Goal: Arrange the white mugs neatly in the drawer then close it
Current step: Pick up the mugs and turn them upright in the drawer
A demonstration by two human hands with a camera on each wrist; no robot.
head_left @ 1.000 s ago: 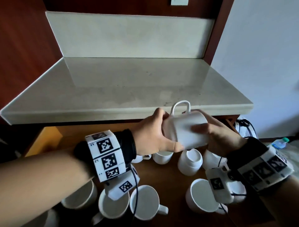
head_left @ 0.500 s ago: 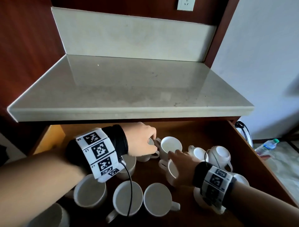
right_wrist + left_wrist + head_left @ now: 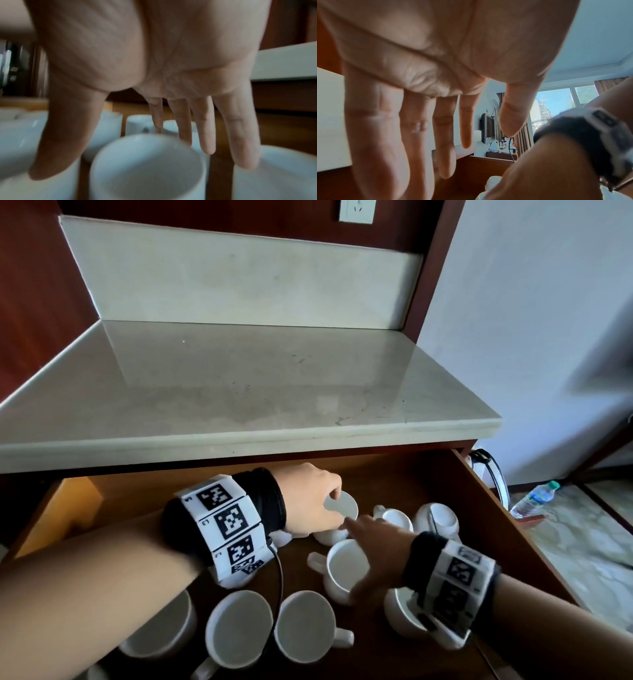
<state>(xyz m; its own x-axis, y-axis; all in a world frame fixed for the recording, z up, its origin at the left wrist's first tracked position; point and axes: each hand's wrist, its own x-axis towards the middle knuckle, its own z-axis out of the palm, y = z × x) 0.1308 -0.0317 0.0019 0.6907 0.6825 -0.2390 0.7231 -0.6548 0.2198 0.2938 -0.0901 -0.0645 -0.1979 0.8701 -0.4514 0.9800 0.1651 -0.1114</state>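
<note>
Several white mugs stand in the open wooden drawer (image 3: pixel 496 508). My left hand (image 3: pixel 334 501) reaches to the back middle and touches the rim of an upright mug (image 3: pixel 344 508). In the left wrist view this hand (image 3: pixel 476 152) has straight, spread fingers and holds nothing. My right hand (image 3: pixel 370 546) hovers over another upright mug (image 3: pixel 342 570), whose handle points left. In the right wrist view that hand (image 3: pixel 123 159) is open just above the mug (image 3: pixel 147 166).
Three mugs (image 3: pixel 239 628) line the drawer's front left. Two more (image 3: pixel 438 517) stand at the back right, and one (image 3: pixel 400 611) sits under my right wrist. The stone countertop (image 3: pixel 239 392) overhangs the drawer's back. A water bottle (image 3: pixel 534 499) lies on the floor to the right.
One second ago both hands held a mug up at the counter's edge. Now both hands are down in the drawer and open, with that mug no longer held.
</note>
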